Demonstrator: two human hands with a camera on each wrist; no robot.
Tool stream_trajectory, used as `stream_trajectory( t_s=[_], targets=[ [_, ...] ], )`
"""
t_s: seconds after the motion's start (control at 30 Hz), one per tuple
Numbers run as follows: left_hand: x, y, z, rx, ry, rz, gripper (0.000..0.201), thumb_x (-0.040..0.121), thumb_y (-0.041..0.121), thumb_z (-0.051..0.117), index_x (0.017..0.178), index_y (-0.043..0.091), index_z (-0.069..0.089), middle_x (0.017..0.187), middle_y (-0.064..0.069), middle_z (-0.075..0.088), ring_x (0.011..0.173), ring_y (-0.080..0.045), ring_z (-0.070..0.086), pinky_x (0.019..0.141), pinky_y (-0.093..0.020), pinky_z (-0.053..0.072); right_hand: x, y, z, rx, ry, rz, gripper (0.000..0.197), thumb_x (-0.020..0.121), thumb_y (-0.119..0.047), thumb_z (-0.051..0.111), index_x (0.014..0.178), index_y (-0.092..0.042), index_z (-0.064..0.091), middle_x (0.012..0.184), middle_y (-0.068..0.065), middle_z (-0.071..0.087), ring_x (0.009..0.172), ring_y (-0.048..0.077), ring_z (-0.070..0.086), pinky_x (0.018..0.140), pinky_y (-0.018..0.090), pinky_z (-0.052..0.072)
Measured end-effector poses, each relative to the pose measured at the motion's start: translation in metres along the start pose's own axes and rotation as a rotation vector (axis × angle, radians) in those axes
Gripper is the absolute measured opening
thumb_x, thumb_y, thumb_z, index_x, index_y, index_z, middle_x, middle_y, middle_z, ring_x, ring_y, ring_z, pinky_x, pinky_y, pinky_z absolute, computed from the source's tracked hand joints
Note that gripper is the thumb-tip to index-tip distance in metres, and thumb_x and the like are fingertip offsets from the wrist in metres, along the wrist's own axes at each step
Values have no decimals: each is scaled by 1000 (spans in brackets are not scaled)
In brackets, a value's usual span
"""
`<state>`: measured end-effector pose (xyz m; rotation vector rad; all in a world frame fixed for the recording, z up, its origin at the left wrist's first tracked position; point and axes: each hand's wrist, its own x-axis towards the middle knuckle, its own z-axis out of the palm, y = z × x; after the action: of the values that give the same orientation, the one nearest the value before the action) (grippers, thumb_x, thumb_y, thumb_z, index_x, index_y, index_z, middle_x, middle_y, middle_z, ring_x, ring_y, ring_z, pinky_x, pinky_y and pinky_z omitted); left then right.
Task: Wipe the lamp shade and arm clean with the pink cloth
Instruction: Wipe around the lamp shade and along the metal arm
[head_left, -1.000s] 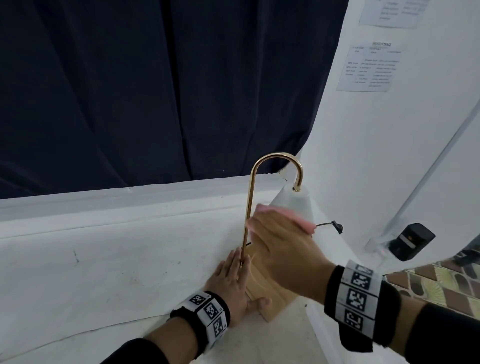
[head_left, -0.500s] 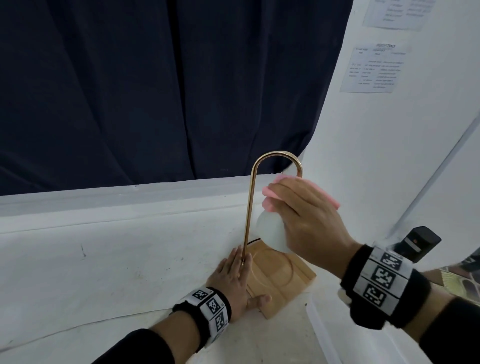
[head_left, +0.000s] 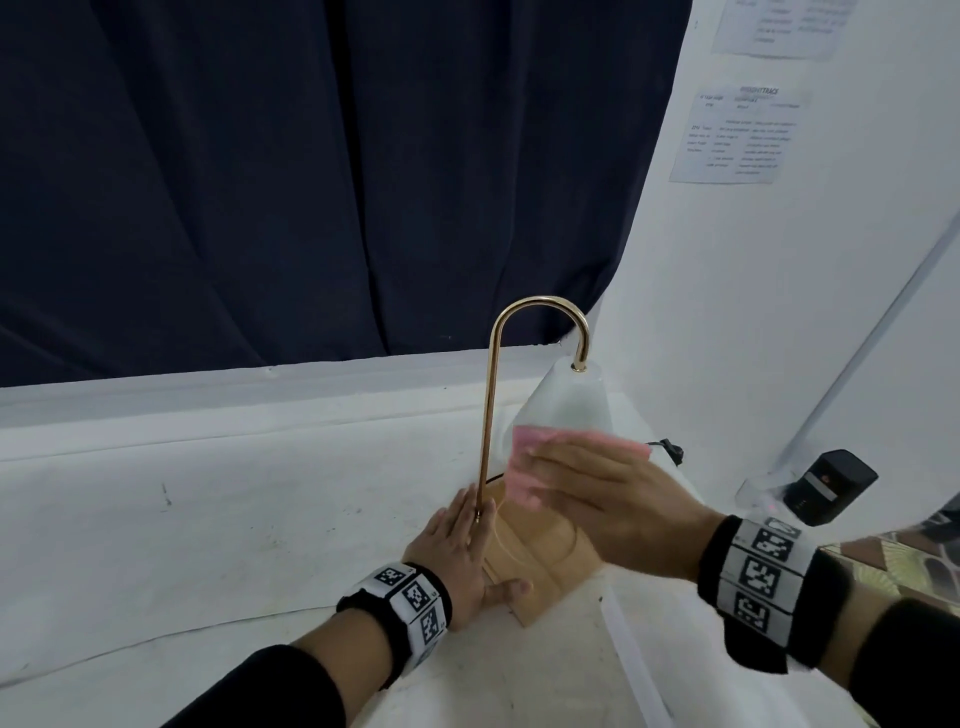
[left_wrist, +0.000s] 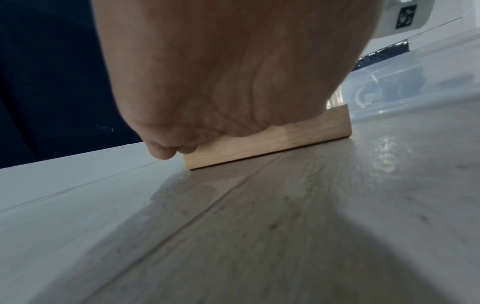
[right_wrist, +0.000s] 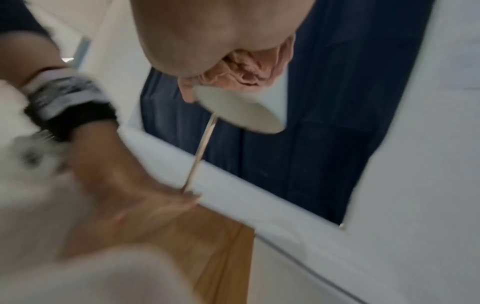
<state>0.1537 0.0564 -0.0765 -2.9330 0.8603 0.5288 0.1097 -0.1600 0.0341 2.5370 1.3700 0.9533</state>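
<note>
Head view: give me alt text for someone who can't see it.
A right hand presses a pink cloth against the lower side of a white lamp shade hanging from a curved brass arm. The left hand lies flat on the wooden base.

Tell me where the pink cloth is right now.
In the head view the pink cloth sits right of centre, pressed by the right hand against the lower part of the white lamp shade, just right of the brass arm.
</note>
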Motion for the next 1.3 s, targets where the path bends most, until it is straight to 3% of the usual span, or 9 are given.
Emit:
stream_trajectory(
  t_s=[0.13, 0.27, 0.37, 0.5, 0.63, 0.8, 0.93, 1.17, 1.3],
  targets=[
    [1, 0, 2, 3, -1, -5, 111, 83, 87, 16, 155, 12, -22, 164, -14, -23, 151, -21, -24, 124, -38, -8, 18, 30, -24, 6, 219, 190, 35, 108, -7, 41, 124, -4, 71, 140, 12, 62, 136, 27, 54, 117, 41, 40],
    [0, 2, 0, -3, 9, -10, 111, 83, 87, 18, 156, 12, -20, 165, -13, -22, 152, -21, -23, 122, -36, -9, 21, 22, -15, 32, 383, 283, 22, 100, 6, 54, 111, 10, 73, 128, 25, 66, 130, 34, 59, 108, 46, 49],
    [0, 2, 0, -3, 15, -3, 112, 83, 87, 20, 157, 11, -17, 166, -13, -20, 152, -21, -21, 123, -36, -7, 5, 9, 2, 148, 332, 247, 29, 106, 3, 45, 116, 10, 71, 133, 23, 64, 133, 31, 55, 106, 44, 52],
    [2, 1, 0, -4, -10, 3, 116, 79, 89, 16, 156, 10, -18, 165, -13, -23, 152, -22, -21, 124, -38, -5, -25, 1, 14, 366, 122, 132, 46, 89, 21, 61, 131, 2, 63, 151, 15, 52, 145, 26, 46, 112, 46, 47],
    [3, 2, -2, 21, -36, 0, 122, 72, 92, 8, 156, 8, -19, 164, -15, -24, 152, -24, -22, 125, -42, -2, -30, 6, 4, 311, 38, -50, 31, 95, 13, 58, 123, 4, 69, 147, 15, 57, 143, 25, 48, 114, 42, 44],
    [5, 2, -1, -7, -54, -17, 116, 81, 91, 16, 155, 11, -22, 164, -12, -26, 150, -21, -27, 126, -42, -1, -11, 41, -15, 236, 183, 73, 41, 107, -4, 33, 134, -4, 65, 147, 13, 57, 145, 22, 44, 120, 41, 37],
    [3, 5, -5, 14, -95, -31, 114, 82, 89, 16, 154, 11, -24, 164, -12, -26, 150, -21, -27, 126, -43, -1, 6, 42, -15, 235, 347, 192, 34, 92, 17, 55, 119, 4, 72, 134, 18, 66, 134, 27, 54, 114, 39, 44],
    [-6, 13, -19, -5, -110, -25, 107, 90, 79, 27, 157, 6, -12, 163, -14, -24, 151, -28, -23, 123, -41, -6, -32, 4, 20, 383, 147, -129, 25, 95, 7, 51, 97, 3, 75, 113, 14, 74, 124, 24, 56, 114, 28, 41],
    [-5, 12, -17, -56, -108, -25, 109, 88, 82, 28, 155, 14, -25, 158, -3, -32, 146, -19, -32, 124, -41, -7, -20, 23, 6, 351, 181, -96, 33, 85, 13, 54, 104, -2, 76, 119, 13, 74, 122, 26, 60, 112, 33, 45]
  ],
)
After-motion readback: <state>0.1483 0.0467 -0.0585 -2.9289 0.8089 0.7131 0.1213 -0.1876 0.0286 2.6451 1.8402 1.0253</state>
